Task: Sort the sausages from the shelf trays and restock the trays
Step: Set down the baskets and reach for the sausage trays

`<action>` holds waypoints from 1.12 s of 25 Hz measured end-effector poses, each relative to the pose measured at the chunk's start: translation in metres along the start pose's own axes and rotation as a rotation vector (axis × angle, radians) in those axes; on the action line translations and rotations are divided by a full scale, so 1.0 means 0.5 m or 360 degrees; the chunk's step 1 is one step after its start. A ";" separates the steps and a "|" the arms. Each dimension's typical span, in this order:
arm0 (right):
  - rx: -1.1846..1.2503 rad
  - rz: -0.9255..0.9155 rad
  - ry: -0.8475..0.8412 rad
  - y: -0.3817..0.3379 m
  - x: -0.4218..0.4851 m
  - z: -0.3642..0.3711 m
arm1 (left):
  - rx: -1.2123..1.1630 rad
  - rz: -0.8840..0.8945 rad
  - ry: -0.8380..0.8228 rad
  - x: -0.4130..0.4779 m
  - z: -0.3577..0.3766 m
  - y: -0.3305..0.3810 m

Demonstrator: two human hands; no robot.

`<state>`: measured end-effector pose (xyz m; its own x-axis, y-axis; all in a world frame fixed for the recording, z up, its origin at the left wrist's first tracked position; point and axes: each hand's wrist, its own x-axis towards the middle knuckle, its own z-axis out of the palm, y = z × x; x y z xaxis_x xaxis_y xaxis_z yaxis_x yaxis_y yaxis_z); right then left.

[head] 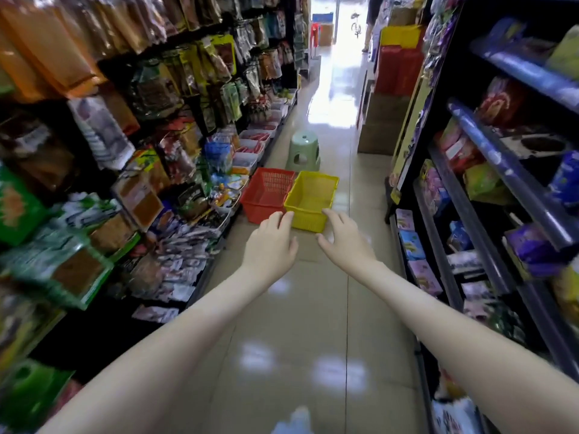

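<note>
An empty red basket (266, 195) and an empty yellow basket (310, 198) stand side by side on the aisle floor. White shelf trays (255, 140) holding red sausages line the low shelf on the left, beyond the baskets. My left hand (272, 242) and my right hand (344, 239) reach forward with fingers spread and relaxed. Both hands hold nothing and appear in front of the yellow basket's near rim.
A pale green plastic stool (303, 151) stands on the floor behind the baskets. Packed snack shelves (141, 158) run along the left, dark shelves (470, 189) along the right. Cardboard boxes (376, 126) sit further down on the right. A person (371, 23) stands near the bright doorway.
</note>
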<state>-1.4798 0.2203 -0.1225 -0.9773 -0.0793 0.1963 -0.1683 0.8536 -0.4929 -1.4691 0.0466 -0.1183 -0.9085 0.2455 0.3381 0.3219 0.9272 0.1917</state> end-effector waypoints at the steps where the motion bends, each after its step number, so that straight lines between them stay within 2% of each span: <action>1: 0.0044 0.0027 0.0002 0.029 0.079 -0.001 | -0.0006 0.0011 -0.0008 0.083 0.024 -0.006; 5: 0.0174 0.0142 0.0019 0.156 0.376 -0.008 | -0.0074 0.0025 -0.0082 0.409 0.118 -0.005; 8: 0.0019 0.0024 0.0098 0.260 0.585 -0.017 | -0.0057 0.0055 -0.0040 0.629 0.210 -0.004; 11: -0.0198 -0.0123 0.0096 0.367 0.817 -0.037 | -0.0066 -0.0043 0.0020 0.860 0.301 -0.008; 14: -0.0160 -0.0297 0.0040 0.442 1.061 -0.052 | -0.0003 -0.0121 0.0089 1.084 0.355 -0.041; 21: -0.0063 -0.0450 -0.0102 0.525 1.586 -0.016 | 0.0139 -0.0380 0.0134 1.510 0.486 -0.177; 28: -0.0183 -0.0587 -0.0176 0.597 2.120 0.084 | 0.0106 -0.0538 0.0145 1.976 0.642 -0.334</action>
<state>-2.5712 0.3693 -0.0972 -0.8631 -0.4407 0.2466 -0.5009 0.8090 -0.3075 -2.5061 0.2252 -0.1120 -0.9323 -0.1017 0.3472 -0.0136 0.9689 0.2471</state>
